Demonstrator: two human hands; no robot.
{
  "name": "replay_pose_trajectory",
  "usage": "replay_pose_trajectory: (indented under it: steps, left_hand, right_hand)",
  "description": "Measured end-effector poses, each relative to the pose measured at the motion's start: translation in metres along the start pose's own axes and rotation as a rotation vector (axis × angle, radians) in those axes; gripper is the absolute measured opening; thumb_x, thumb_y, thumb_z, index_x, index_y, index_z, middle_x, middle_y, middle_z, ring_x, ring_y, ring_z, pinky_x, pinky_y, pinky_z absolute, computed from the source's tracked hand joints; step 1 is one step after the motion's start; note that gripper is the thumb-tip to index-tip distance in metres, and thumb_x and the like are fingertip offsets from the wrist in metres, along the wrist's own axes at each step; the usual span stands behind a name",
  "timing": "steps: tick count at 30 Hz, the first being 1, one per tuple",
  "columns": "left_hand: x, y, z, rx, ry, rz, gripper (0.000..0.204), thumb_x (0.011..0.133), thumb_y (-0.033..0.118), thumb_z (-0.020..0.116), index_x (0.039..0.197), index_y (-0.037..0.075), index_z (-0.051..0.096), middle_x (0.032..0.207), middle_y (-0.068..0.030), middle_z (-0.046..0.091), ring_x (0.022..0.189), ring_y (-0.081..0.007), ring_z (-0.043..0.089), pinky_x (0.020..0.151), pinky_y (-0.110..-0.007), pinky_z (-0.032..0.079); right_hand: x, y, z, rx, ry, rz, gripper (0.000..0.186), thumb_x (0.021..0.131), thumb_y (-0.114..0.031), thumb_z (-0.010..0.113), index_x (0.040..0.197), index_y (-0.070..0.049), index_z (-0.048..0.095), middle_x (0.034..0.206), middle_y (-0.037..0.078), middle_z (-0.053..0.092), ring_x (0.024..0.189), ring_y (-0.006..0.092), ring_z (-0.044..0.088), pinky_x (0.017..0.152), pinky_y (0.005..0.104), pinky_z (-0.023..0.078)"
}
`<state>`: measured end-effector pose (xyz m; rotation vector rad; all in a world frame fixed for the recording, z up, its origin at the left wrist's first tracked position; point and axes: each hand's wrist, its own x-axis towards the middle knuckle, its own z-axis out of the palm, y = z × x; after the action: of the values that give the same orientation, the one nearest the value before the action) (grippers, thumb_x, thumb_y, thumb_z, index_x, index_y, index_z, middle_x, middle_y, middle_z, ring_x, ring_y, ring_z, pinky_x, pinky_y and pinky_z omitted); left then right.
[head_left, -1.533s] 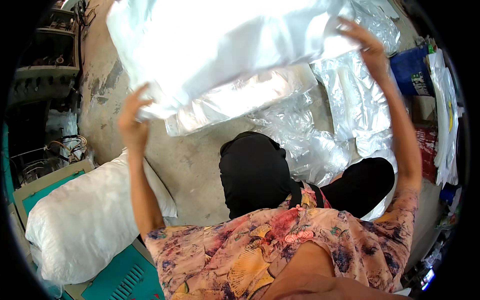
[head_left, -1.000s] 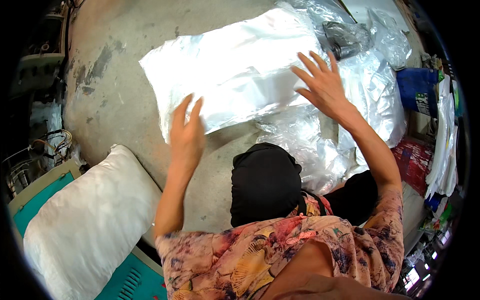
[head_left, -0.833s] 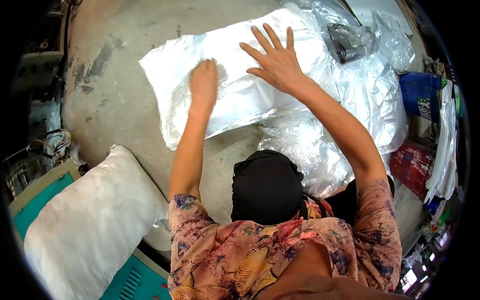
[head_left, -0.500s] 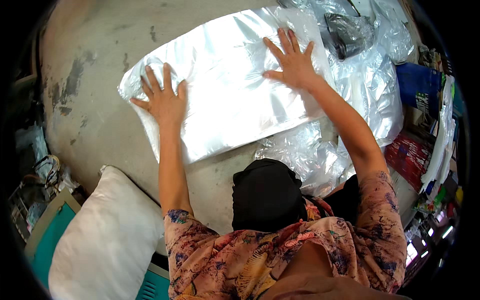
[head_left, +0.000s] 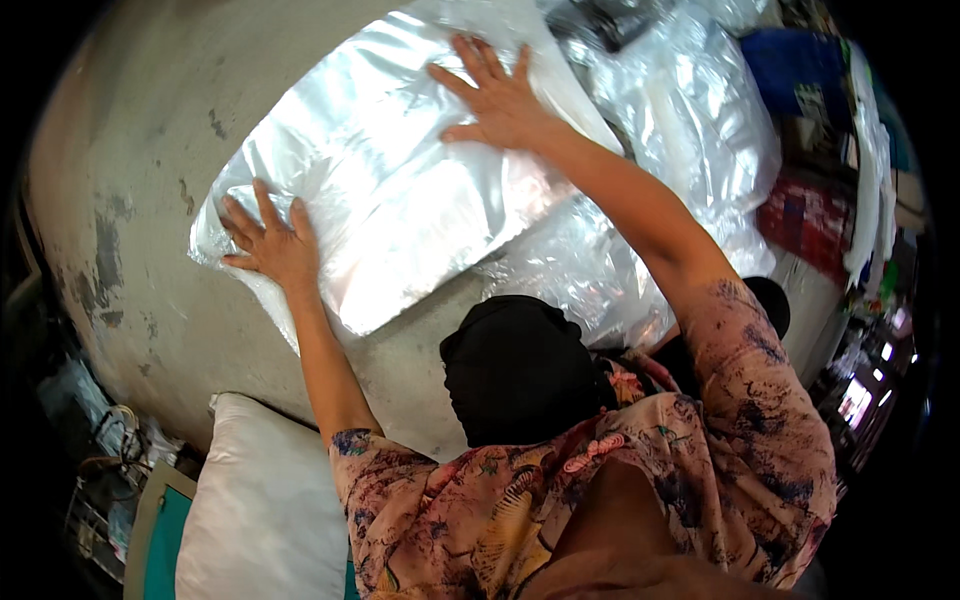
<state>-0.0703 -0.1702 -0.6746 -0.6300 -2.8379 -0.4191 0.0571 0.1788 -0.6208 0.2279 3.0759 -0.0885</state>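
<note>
A stack or folded bundle of clear, shiny plastic sheeting [head_left: 390, 200] lies flat in front of me. My left hand [head_left: 275, 245] rests on its left end, palm down with fingers spread. Farther up toward the right end, my right hand [head_left: 495, 105] also presses flat on the plastic, fingers apart. Neither hand grips anything. Wrinkles run across the plastic around both hands, and bright glare hides some of its surface.
Loose crumpled clear plastic [head_left: 690, 120] spreads to the right. A white pillow-like bag [head_left: 265, 500] sits at lower left beside a teal panel [head_left: 165, 545]. At the right edge are a blue package [head_left: 800, 75] and a red one [head_left: 805, 225]. Stained grey concrete [head_left: 150, 170] lies at left.
The whole view has shifted and turned, so the plastic and both hands appear farther left. Both hands stay flat on the plastic, at about the same places on it.
</note>
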Motion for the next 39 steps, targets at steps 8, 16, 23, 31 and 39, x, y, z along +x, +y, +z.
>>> replay_pose_trajectory:
  steps: [8,16,23,31,39]
  left_hand:
    - [0.026,-0.066,0.022,-0.268,-0.014,0.044,0.060,0.099,0.040,0.050,0.151,0.013,0.036,0.156,-0.0145,0.033,0.143,-0.0286,0.035,0.115,-0.051,0.028]
    - [0.047,0.003,-0.059,-0.671,-0.102,-0.416,0.051,0.099,0.038,0.052,0.132,-0.001,0.058,0.134,-0.0175,0.059,0.121,-0.0311,0.058,0.100,-0.043,0.049]
    - [0.111,0.036,-0.087,-0.467,-0.202,-0.018,0.048,0.099,0.035,0.056,0.129,-0.002,0.060,0.133,-0.0202,0.058,0.120,-0.0324,0.058,0.100,-0.043,0.048]
    - [0.107,0.228,-0.172,-0.446,-0.308,0.390,0.036,0.100,0.022,0.058,0.129,0.000,0.060,0.127,-0.0177,0.062,0.116,-0.0269,0.059,0.097,-0.036,0.047]
    - [0.049,0.415,-0.202,-0.492,-0.529,0.704,0.032,0.096,0.016,0.062,0.125,0.002,0.063,0.126,-0.0134,0.064,0.120,-0.0253,0.058,0.100,-0.035,0.044]
  right_hand:
    - [-0.063,0.012,-0.122,-0.212,-0.200,-0.312,0.073,0.086,-0.051,0.066,0.149,-0.028,0.038,0.158,0.016,0.027,0.148,0.0327,0.021,0.114,0.0659,0.016]
    - [-0.332,0.309,-0.221,-0.063,-0.238,0.398,0.062,0.086,-0.040,0.069,0.134,-0.003,0.054,0.119,0.026,0.063,0.111,0.0429,0.059,0.095,0.0489,0.046]
    - [-0.431,0.281,-0.056,0.100,-0.272,0.616,0.074,0.083,-0.025,0.072,0.148,-0.017,0.037,0.139,0.016,0.052,0.121,0.0328,0.056,0.092,0.0469,0.051]
    - [-0.385,0.249,0.019,-0.040,-0.012,0.634,0.089,0.080,-0.019,0.073,0.153,-0.014,0.024,0.156,0.013,0.030,0.141,0.0310,0.034,0.110,0.0560,0.030]
    - [-0.390,0.338,-0.025,0.537,0.174,0.676,0.031,0.090,-0.031,0.063,0.102,-0.003,0.064,0.087,0.017,0.065,0.081,0.0306,0.062,0.074,0.0418,0.047]
